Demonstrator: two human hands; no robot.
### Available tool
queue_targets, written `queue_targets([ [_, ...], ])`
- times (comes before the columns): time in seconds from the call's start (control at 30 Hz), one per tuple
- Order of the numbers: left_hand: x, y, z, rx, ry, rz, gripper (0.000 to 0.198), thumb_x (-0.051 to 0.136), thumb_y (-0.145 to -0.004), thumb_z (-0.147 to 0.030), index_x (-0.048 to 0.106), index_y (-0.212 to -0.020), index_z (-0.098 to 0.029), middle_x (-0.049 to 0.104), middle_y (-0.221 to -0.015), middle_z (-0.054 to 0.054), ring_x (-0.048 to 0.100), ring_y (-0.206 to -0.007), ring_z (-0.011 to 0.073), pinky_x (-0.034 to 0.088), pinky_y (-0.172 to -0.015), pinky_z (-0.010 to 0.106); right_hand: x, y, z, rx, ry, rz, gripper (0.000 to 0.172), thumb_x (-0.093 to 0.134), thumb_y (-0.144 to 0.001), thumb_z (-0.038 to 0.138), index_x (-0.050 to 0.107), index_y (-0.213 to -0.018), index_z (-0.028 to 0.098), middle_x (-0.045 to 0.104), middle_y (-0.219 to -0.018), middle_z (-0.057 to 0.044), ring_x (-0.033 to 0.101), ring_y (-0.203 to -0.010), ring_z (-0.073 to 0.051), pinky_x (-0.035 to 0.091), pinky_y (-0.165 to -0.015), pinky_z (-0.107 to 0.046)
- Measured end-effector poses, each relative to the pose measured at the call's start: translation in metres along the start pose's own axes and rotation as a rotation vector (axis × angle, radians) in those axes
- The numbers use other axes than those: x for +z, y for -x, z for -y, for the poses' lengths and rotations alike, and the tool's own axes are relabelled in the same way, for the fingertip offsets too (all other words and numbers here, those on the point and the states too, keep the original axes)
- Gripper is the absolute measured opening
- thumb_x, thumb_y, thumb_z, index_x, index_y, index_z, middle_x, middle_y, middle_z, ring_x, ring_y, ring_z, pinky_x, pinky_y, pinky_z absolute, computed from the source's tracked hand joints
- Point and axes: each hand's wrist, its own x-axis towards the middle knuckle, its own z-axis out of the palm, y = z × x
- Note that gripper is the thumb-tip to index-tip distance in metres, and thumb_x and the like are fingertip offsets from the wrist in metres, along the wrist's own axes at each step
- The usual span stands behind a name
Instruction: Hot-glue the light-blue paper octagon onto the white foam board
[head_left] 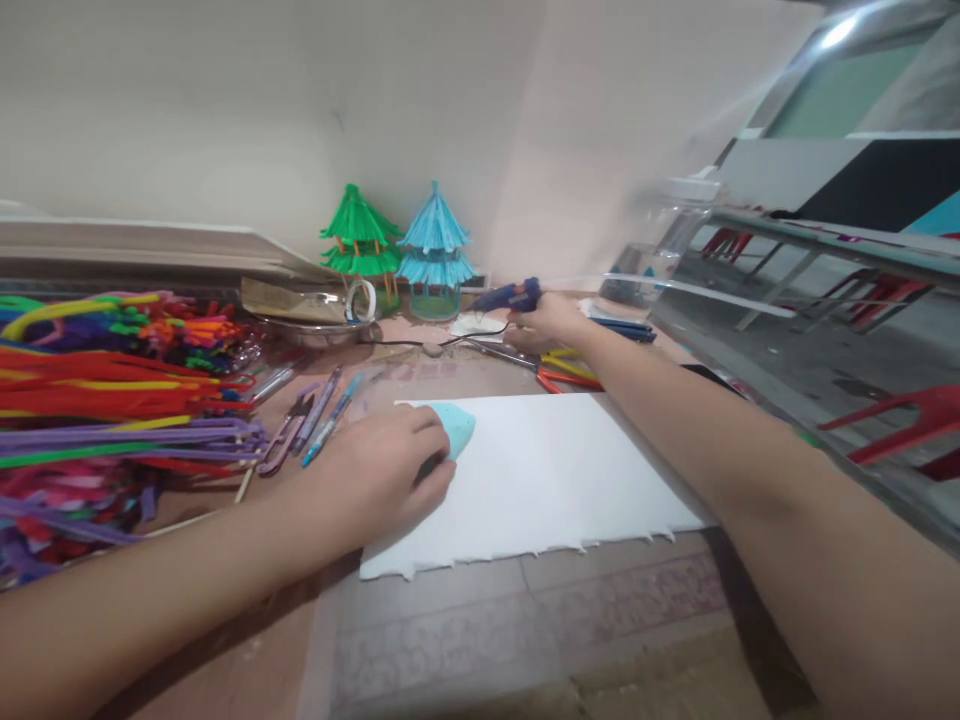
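Note:
My left hand (397, 455) rests at the left side of a white sheet (562, 470), fingers curled over a light-blue piece (460, 430). Only the tip of that piece shows; its material I cannot make out. At the back of the table, my right hand (551, 325) is closed around a dark-blue hot glue gun (506, 297), whose nozzle points left. The handle is mostly hidden by my fingers. Below that hand lie pliers with red and yellow handles (566, 370). A small white pad (478, 326) sits under the nozzle.
Colourful pipe cleaners (112, 390) are heaped on the left. Pens (334, 425) and small pink-handled snips (285, 435) lie beside them. A green tiered model (361, 240) and a blue one (435, 250) stand against the wall, near a metal bowl (315, 330) with tape.

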Motion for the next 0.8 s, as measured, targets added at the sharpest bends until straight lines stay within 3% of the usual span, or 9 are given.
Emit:
queue_targets([
  [0.13, 0.001, -0.005, -0.001, -0.122, 0.129, 0.022, 0.020, 0.058, -0.092, -0.033, 0.064, -0.079, -0.019, 0.066, -0.088, 0.006, 0.063, -0.089, 0.0250, 0.044, -0.077, 0.037, -0.023, 0.025, 0.008, -0.006, -0.046, -0.103, 0.020, 0.073, -0.085, 0.034, 0.067, -0.096, 0.018, 0.068, -0.068, -0.001, 0.067, -0.068, -0.019, 0.051, -0.063, -0.028],
  [0.23, 0.004, -0.007, -0.004, -0.162, 0.116, 0.012, 0.023, 0.064, -0.088, -0.041, 0.063, -0.080, -0.020, 0.066, -0.090, 0.006, 0.062, -0.091, 0.0268, 0.043, -0.076, 0.037, -0.038, 0.052, 0.016, -0.118, -0.155, -0.135, 0.028, 0.078, -0.079, 0.041, 0.070, -0.091, 0.018, 0.064, -0.060, 0.000, 0.063, -0.058, -0.017, 0.046, -0.055, -0.027],
  [0.37, 0.004, -0.008, -0.007, -0.151, 0.104, 0.027, 0.021, 0.060, -0.091, -0.038, 0.065, -0.084, -0.019, 0.067, -0.092, 0.007, 0.063, -0.092, 0.0272, 0.045, -0.077, 0.037, -0.047, 0.088, 0.023, -0.314, -0.334, -0.020, 0.017, 0.070, -0.081, 0.031, 0.069, -0.091, 0.018, 0.077, -0.106, -0.008, 0.064, -0.058, -0.011, 0.050, -0.059, -0.027],
  [0.43, 0.004, -0.008, -0.007, -0.123, 0.100, 0.025, 0.017, 0.056, -0.092, -0.031, 0.067, -0.088, -0.018, 0.069, -0.092, 0.008, 0.064, -0.094, 0.0272, 0.046, -0.080, 0.038, -0.049, 0.101, 0.024, -0.360, -0.389, 0.050, 0.021, 0.071, -0.077, 0.030, 0.067, -0.094, 0.018, 0.076, -0.113, -0.009, 0.066, -0.060, -0.012, 0.054, -0.062, -0.029],
  [0.53, 0.004, -0.009, -0.008, -0.104, 0.062, 0.039, 0.017, 0.053, -0.091, -0.024, 0.068, -0.093, -0.018, 0.070, -0.093, 0.008, 0.065, -0.094, 0.0275, 0.046, -0.082, 0.039, -0.052, 0.114, 0.023, -0.350, -0.352, 0.141, 0.029, 0.076, -0.073, 0.035, 0.069, -0.096, 0.019, 0.079, -0.102, -0.008, 0.069, -0.068, -0.017, 0.057, -0.067, -0.032],
  [0.6, 0.004, -0.010, -0.009, -0.108, 0.024, 0.048, 0.018, 0.053, -0.092, -0.028, 0.067, -0.093, -0.017, 0.070, -0.093, 0.009, 0.065, -0.091, 0.0279, 0.046, -0.079, 0.038, -0.054, 0.119, 0.022, -0.321, -0.263, 0.202, 0.029, 0.077, -0.072, 0.037, 0.071, -0.094, 0.019, 0.078, -0.094, -0.008, 0.070, -0.072, -0.020, 0.056, -0.064, -0.032],
  [0.7, 0.003, -0.013, -0.010, -0.136, 0.022, 0.065, 0.027, 0.054, -0.095, -0.041, 0.066, -0.090, -0.017, 0.069, -0.093, 0.010, 0.064, -0.088, 0.0274, 0.043, -0.073, 0.036, -0.054, 0.123, 0.023, -0.294, -0.246, 0.269, 0.029, 0.078, -0.072, 0.041, 0.070, -0.089, 0.019, 0.075, -0.079, -0.006, 0.067, -0.066, -0.018, 0.053, -0.057, -0.030],
  [0.8, 0.001, -0.017, -0.004, -0.214, 0.086, 0.105, 0.028, 0.053, -0.093, -0.041, 0.065, -0.080, -0.019, 0.068, -0.084, 0.008, 0.061, -0.079, 0.0239, 0.037, -0.066, 0.033, -0.052, 0.123, 0.021, -0.345, -0.280, 0.295, 0.032, 0.078, -0.071, 0.047, 0.067, -0.084, 0.020, 0.072, -0.074, -0.005, 0.064, -0.062, -0.017, 0.053, -0.057, -0.030],
])
